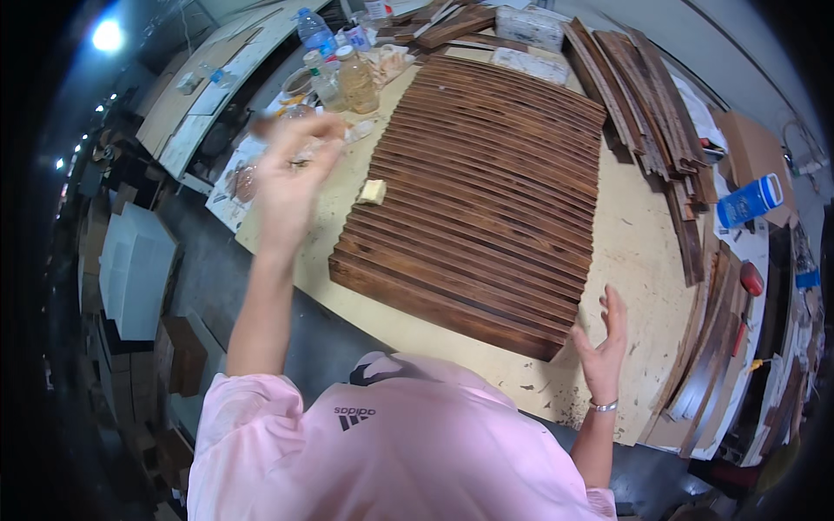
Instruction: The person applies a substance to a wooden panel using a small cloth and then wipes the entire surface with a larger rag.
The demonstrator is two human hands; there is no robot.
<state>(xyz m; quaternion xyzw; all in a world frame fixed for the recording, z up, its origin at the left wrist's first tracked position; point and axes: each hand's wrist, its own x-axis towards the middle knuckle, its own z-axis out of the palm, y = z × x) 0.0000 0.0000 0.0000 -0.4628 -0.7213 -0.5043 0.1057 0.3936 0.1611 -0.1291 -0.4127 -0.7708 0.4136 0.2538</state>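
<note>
A dark brown panel of slatted wood strips (482,187) lies on the pale tabletop (634,260) in front of me. A small pale-yellow block (373,192), perhaps a sponge, rests on its left edge. My left hand (300,169) is raised to the left of the panel, near the jars, and motion smears its fingers. Whether it holds anything cannot be made out. My right hand (603,352), with a bracelet at the wrist, is beside the panel's near right corner. Its fingers are apart and nothing shows in them.
Glass jars (357,82) and a blue-tinted plastic bottle (316,33) stand at the far left. Loose dark wood strips (638,95) are piled at the far right, with more strips (708,356) nearer. A blue container (749,201) and a red object (751,279) lie along the right side.
</note>
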